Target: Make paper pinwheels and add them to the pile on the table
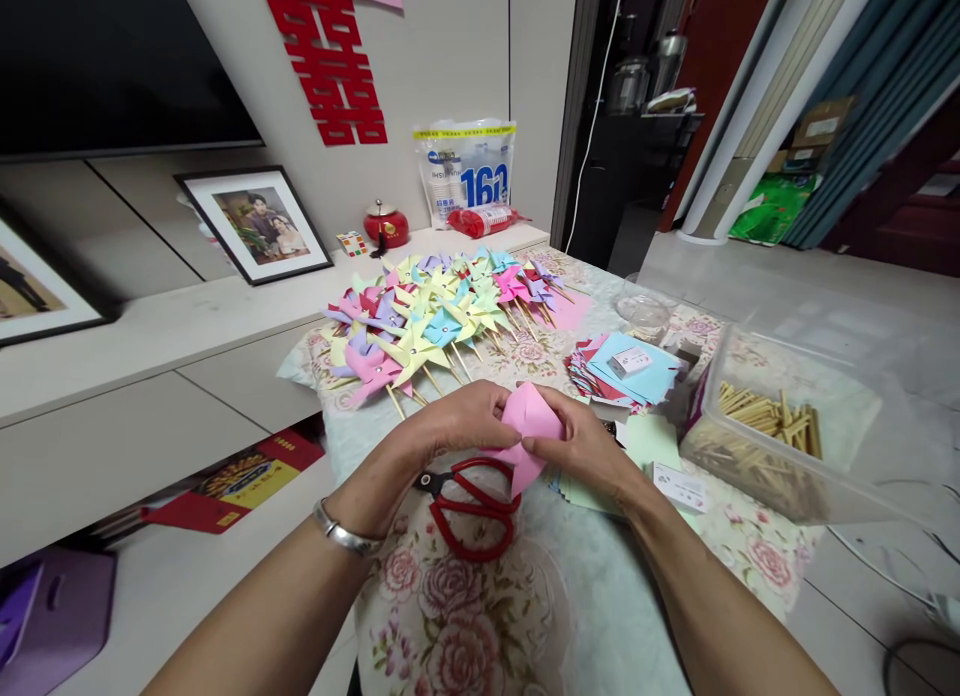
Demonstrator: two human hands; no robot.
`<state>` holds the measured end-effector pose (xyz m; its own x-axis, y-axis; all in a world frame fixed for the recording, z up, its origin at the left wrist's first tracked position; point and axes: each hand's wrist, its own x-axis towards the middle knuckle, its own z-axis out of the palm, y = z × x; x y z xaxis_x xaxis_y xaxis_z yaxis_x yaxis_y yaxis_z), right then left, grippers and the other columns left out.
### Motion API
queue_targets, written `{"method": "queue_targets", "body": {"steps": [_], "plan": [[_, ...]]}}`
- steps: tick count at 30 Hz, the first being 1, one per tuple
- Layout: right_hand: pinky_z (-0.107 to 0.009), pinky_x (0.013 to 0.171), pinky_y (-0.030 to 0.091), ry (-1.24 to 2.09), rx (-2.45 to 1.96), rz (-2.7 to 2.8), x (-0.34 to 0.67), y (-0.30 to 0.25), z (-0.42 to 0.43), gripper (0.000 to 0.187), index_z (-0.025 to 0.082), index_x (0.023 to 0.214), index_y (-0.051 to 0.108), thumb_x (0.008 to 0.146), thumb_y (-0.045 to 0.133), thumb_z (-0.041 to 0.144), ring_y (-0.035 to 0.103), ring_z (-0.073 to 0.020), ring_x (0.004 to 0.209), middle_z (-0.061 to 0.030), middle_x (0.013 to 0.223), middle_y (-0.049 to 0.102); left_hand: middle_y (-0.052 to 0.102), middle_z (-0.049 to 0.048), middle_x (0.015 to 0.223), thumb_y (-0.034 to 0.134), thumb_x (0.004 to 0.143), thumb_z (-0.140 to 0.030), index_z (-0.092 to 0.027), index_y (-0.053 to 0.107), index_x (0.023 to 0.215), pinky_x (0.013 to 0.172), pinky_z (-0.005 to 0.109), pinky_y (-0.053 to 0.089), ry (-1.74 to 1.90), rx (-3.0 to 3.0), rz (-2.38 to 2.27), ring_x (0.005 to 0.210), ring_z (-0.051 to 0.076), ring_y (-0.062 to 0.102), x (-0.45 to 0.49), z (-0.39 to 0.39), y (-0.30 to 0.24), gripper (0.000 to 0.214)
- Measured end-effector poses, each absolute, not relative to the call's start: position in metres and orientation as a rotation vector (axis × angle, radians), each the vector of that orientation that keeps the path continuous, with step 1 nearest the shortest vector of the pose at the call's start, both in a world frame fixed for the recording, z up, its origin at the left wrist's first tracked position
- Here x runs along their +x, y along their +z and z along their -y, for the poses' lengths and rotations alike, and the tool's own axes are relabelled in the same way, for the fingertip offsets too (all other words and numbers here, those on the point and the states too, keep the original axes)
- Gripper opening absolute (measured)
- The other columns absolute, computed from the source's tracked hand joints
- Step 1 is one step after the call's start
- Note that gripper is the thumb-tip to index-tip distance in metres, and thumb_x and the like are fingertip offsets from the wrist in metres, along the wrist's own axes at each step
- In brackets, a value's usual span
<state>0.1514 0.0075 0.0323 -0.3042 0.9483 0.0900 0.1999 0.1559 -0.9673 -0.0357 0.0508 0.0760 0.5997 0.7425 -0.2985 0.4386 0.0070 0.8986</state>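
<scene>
A pink sheet of paper point(531, 426), partly folded, is held up over the table between both hands. My left hand point(474, 414) pinches its left side, thumb against the paper's middle. On the other side my right hand point(583, 438) grips the right edge, its thumb meeting the left one near the centre. Just below the paper lies a pair of scissors point(476, 551) with red handles, its blades hidden under my left wrist. Beyond the hands, several finished paper pinwheels point(416, 348) in mixed colours lie heaped with their sticks pointing toward me.
Stacked coloured paper point(651, 381) with a small white box point(630, 362) on top lies right of the pinwheels. A clear plastic bin point(750, 476) holds wooden sticks point(772, 421). Another small box point(677, 486) rests on pale green sheets point(651, 438). A flowered cloth point(465, 646) covers the table.
</scene>
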Motion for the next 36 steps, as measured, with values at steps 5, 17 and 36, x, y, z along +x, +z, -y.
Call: {"method": "queue_targets", "body": {"steps": [5, 17, 36], "plan": [[-0.031, 0.083, 0.05, 1.227, -1.106, 1.618, 0.151, 0.032, -0.009, 0.057, 0.02, 0.125, 0.064, 0.069, 0.063, 0.012, 0.062, -0.0227, 0.098, -0.0033, 0.113, 0.069, 0.058, -0.0026, 0.056, 0.062, 0.057, -0.016, -0.017, 0.072, 0.069, 0.045, 0.022, 0.025, 0.312, 1.612, -0.973, 0.048, 0.012, 0.043, -0.034, -0.051, 0.075, 0.016], [-0.028, 0.073, 0.048, 1.134, -1.083, 1.358, 0.15, 0.03, -0.014, 0.044, 0.017, 0.111, 0.062, 0.067, 0.067, 0.017, 0.06, -0.0186, 0.083, -0.0021, 0.097, 0.066, 0.071, 0.0057, 0.084, 0.075, 0.074, -0.049, -0.014, 0.072, 0.089, 0.055, 0.021, 0.043, 0.867, 1.225, -1.096, 0.061, 0.012, 0.058, -0.038, -0.039, 0.072, 0.038], [-0.03, 0.076, 0.051, 1.175, -1.062, 1.291, 0.145, 0.024, -0.016, 0.038, 0.019, 0.108, 0.063, 0.071, 0.07, 0.024, 0.064, -0.0204, 0.086, -0.003, 0.098, 0.069, 0.074, 0.0041, 0.065, 0.088, 0.056, -0.036, -0.012, 0.077, 0.081, 0.064, 0.027, 0.053, 1.287, 0.707, -1.09, 0.06, 0.016, 0.066, 0.011, -0.004, 0.017, 0.036]]}}
